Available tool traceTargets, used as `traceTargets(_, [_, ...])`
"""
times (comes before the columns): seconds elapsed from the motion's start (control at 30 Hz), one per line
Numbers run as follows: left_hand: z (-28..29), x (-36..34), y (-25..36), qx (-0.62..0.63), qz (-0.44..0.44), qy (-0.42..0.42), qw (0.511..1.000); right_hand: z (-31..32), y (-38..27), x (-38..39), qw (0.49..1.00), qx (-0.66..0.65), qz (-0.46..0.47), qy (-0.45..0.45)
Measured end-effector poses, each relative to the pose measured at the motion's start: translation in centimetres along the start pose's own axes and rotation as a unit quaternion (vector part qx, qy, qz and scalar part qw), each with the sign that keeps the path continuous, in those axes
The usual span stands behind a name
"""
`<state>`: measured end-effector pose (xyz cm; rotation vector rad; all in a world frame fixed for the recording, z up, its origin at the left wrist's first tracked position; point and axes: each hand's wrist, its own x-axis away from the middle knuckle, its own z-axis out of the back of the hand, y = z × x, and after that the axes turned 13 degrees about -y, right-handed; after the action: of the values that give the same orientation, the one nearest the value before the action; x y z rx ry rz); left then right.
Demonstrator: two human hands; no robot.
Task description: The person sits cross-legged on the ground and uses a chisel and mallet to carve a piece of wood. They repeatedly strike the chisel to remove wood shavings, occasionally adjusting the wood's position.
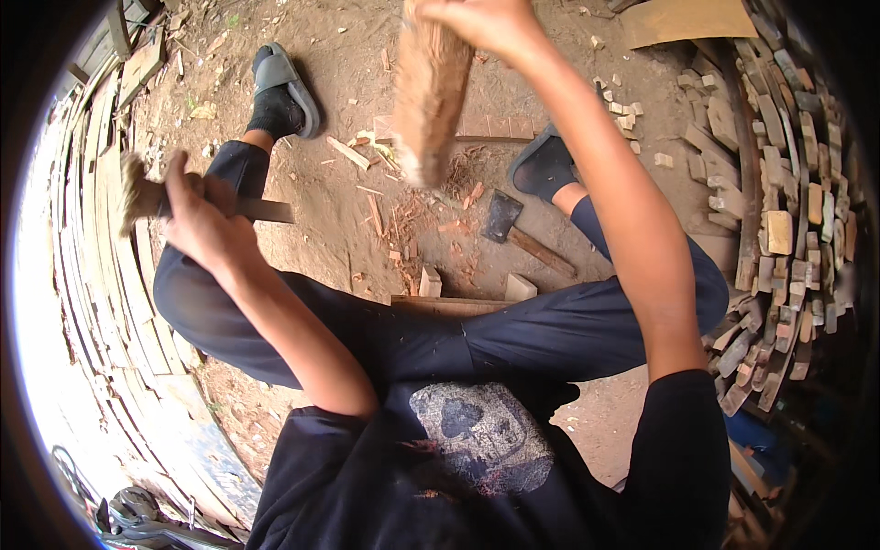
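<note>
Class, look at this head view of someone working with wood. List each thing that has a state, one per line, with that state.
left hand: closed around a blade tool, raised
blade tool: held level, pale wooden handle end sticking out left
right hand: gripping the top of a wood block
wood block: held up off the ground, blurred
hatchet: lying flat on the dirt, untouched
cut wood pieces: stacked at the right

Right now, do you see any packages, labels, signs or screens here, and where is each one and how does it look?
No packages, labels, signs or screens are in view.
Flat cardboard sheet: top right on the dirt ground, plain tan, nothing printed that shows.
Printed shirt graphic: on the person's dark shirt at bottom centre, a rounded grey patch with a dark shape inside.
</note>
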<state>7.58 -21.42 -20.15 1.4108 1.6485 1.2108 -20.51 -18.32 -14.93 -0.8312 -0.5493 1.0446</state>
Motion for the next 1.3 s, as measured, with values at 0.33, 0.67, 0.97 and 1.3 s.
traceTargets(0.33, [-2.3, 0.9, -6.4, -0.053, 0.135, -0.146, 0.979, -6.5, 14.9, -0.4, 0.924, 0.172, -0.259, -0.224])
traceTargets(0.67, [-4.6, 2.8, -8.3, -0.111, 0.191, -0.151, 0.963, -10.1, 16.3, -2.7, 0.898, 0.142, -0.356, -0.213])
traceTargets(0.97, [-5.0, 3.2, -9.1, -0.112, 0.188, -0.174, 0.960, -11.4, 18.9, -2.2, 0.854, 0.104, -0.486, -0.154])
traceTargets(1.3, [-5.5, 3.5, -8.8, -0.142, 0.211, -0.181, 0.950, -8.0, 22.2, 0.2, 0.902, 0.111, -0.308, -0.282])
